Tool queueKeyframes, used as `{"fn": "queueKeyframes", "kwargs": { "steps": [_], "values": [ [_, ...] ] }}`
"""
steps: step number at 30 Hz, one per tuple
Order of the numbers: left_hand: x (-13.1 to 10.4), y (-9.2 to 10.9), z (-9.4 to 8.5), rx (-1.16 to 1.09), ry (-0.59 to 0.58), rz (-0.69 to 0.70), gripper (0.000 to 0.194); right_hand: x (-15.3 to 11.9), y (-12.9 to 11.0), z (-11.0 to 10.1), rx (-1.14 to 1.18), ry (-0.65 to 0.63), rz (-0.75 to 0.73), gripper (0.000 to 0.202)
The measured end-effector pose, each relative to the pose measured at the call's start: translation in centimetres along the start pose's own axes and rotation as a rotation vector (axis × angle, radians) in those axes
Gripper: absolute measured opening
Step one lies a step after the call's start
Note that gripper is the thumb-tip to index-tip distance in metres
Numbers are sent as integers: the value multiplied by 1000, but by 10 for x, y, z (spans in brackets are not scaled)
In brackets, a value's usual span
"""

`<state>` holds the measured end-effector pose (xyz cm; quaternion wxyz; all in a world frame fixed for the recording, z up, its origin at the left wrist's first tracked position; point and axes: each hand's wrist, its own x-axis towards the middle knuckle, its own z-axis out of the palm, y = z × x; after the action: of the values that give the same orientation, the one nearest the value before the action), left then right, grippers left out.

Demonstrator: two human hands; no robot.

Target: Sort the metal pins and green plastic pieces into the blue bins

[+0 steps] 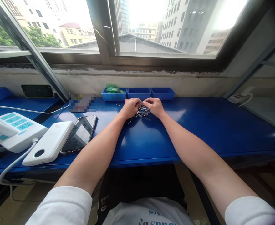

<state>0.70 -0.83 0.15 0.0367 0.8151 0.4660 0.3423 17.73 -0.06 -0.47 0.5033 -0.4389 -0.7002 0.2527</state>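
A small heap of shiny, thin metal pieces [143,110], screw-like or rivet-like, lies on the blue tabletop [198,125]. My left hand [130,107] rests at the heap's left side, thumb and fingers pinched together over it. From the right, my right hand [155,107] reaches to the same spot with its fingertips also pinched. Both sets of fingertips almost meet above the heap; whatever they hold is too small to make out. One loose metal piece [118,105] lies apart, left of my left hand.
Behind the hands stand three blue bins: a left bin [114,96] with green bagged contents, a middle bin [139,92] and a right bin [162,93]. Leftward lie a phone [81,134], a white power bank [50,142] and a power strip [17,129] with cables.
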Motion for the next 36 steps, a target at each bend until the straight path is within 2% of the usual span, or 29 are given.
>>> {"fn": "queueKeyframes", "kwargs": {
  "steps": [5, 8, 11, 14, 18, 22, 30, 36],
  "values": [
    [0, 1, 0, -1, -2, 1, 22, 2, 1, -1, 150, -19, 44, 23],
    [-1, 1, 1, 62, 36, -51, 30, 5, 5, -2, 170, 58, 69, 25],
    [-1, -1, 0, 132, 99, -142, 36, 10, 12, -8, 58, 202, 108, 27],
    [-1, -7, 0, 185, 87, -237, 39, 15, 18, -17, -183, 287, 140, 35],
    [-1, -13, 1, 243, -3, -344, 41, 19, 25, -28, -459, 283, 165, 52],
    [-1, -17, 1, 267, -44, -400, 42, 21, 28, -34, -597, 226, 235, 62],
    [-1, -25, 0, 245, -115, -456, 49, 20, 35, -44, -713, 105, 308, 69],
    [-2, -29, 0, 260, -156, -467, 56, 20, 35, -44, -733, 158, 290, 68]
  ]
}}
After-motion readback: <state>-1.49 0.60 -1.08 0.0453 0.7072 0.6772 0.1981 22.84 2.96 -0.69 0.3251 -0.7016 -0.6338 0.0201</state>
